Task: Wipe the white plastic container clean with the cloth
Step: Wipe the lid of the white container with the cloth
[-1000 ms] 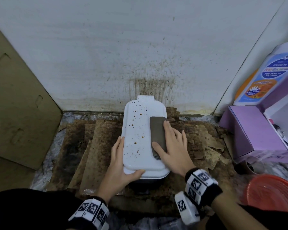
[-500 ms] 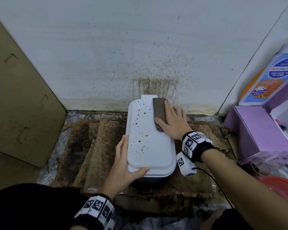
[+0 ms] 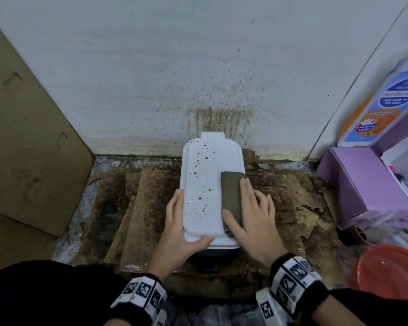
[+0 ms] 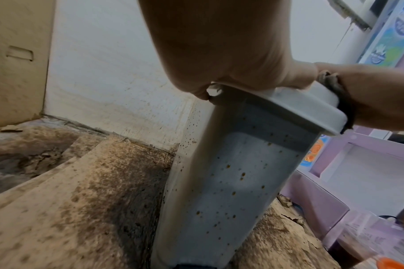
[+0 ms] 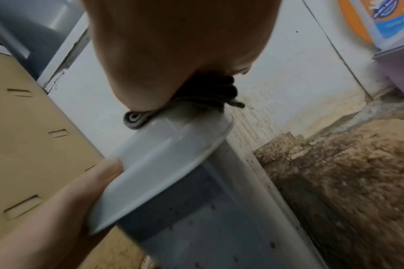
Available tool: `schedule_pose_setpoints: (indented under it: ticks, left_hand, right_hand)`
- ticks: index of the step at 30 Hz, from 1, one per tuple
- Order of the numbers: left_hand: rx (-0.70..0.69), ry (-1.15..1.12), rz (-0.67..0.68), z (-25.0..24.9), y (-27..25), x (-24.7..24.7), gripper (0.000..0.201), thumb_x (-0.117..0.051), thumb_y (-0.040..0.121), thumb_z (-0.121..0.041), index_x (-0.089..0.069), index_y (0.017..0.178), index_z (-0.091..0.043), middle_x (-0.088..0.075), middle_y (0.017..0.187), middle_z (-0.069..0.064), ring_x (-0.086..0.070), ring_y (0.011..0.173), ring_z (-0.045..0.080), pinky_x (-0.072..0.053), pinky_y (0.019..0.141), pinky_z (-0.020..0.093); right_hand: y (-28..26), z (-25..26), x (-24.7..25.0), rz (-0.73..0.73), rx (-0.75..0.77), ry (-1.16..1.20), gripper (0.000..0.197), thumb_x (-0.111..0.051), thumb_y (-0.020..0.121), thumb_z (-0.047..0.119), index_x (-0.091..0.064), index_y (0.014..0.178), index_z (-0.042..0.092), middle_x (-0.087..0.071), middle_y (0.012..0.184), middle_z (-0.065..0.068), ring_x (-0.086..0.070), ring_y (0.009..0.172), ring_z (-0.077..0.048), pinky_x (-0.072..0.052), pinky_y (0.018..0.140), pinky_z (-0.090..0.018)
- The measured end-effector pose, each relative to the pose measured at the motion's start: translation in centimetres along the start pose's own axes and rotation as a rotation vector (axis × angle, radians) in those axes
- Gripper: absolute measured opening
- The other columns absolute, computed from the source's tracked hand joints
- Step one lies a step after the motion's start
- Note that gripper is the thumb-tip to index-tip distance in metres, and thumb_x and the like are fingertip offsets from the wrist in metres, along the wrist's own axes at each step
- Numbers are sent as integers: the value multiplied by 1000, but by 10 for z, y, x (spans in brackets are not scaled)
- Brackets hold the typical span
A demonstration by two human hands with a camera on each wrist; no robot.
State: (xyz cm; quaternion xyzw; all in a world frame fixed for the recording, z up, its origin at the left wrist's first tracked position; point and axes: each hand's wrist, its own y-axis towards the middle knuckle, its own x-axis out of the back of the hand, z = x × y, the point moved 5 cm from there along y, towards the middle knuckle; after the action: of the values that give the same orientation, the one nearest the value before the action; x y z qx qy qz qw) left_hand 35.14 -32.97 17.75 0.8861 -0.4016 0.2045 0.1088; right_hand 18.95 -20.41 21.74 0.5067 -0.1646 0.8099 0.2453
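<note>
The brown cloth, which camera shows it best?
The head view: the cloth lies flat on the white container's lid under the right hand. The right wrist view shows only its folded edge; the left wrist view shows a dark sliver.

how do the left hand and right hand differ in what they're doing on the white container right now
The left hand grips the white container bare at its near left edge, thumb hooked over the lid corner. The right hand lies flat on the cloth, pressing it onto the lid's right side. The left side's lid is spotted brown; the right side looks clean. Both hands rest on the lid.
</note>
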Motion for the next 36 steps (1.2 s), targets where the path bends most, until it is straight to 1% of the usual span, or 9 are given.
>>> schedule_pose_setpoints:
  ticks: [5,10,12,14,19,23,28,32,36]
  left_hand:
    - [4,-25,12,-2,1,2,121,-83,74,-56,-3,162,-32,3,163,-27,-8,153,-5,-24,119,28]
    - [10,-44,16,-3,0,1,121,-84,75,-55,-4,163,-33,3,164,-27,-9,153,-4,-26,122,34]
    - [6,-44,18,-4,0,2,122,-83,73,-58,-4,163,-31,3,164,-26,-8,153,-4,-26,124,37]
    - [13,-40,20,-3,-1,3,123,-83,73,-59,-3,163,-31,3,164,-25,-9,153,-3,-27,123,38]
    - [4,-34,11,-3,-2,2,122,-84,75,-55,-2,162,-35,4,163,-29,-9,152,-6,-29,120,34]
    - [0,-41,-1,-3,-1,1,120,-85,75,-51,-3,162,-36,3,164,-27,-8,152,-5,-29,121,36]
    - [2,-37,13,-1,0,1,121,-84,75,-52,-2,162,-33,4,163,-27,-8,153,-5,-25,121,32]
    - [3,-46,12,0,0,0,121,-82,74,-57,-4,163,-32,3,164,-26,-8,153,-4,-24,121,32]
    - [-2,-53,10,0,0,2,122,-82,72,-59,-5,162,-31,2,164,-25,-8,152,-6,-24,119,29]
  right_hand:
    - [41,-1,2,20,-18,-60,88,-15,92,70,8,160,18,-1,169,-1,-10,150,-24,0,124,-50]
    - [68,0,7,36,-31,-70,84,-22,98,65,5,160,15,-3,169,-6,-9,152,-27,-1,124,-48]
    - [63,1,8,23,-35,-70,85,-19,96,66,5,160,17,-2,169,-4,-8,152,-25,-2,124,-48]
    - [50,2,6,18,-41,-49,82,-24,99,65,6,160,19,0,169,-1,-7,152,-23,-2,124,-47]
    - [-2,11,0,-7,-48,17,80,-26,101,63,12,159,23,8,168,5,2,152,-13,-1,126,-44]
    - [-19,15,-6,-17,-59,68,83,-24,97,64,11,159,21,9,168,4,3,153,-11,0,126,-44]
    - [21,8,-4,-4,-44,55,83,-30,100,61,7,160,16,4,169,0,-3,153,-18,-4,126,-46]
    - [63,3,1,31,-68,32,85,-32,101,61,7,160,14,2,169,-9,-5,154,-25,-5,125,-46]
    - [64,3,2,38,-62,55,84,-32,101,60,8,160,16,4,169,-6,-2,155,-22,-4,126,-44]
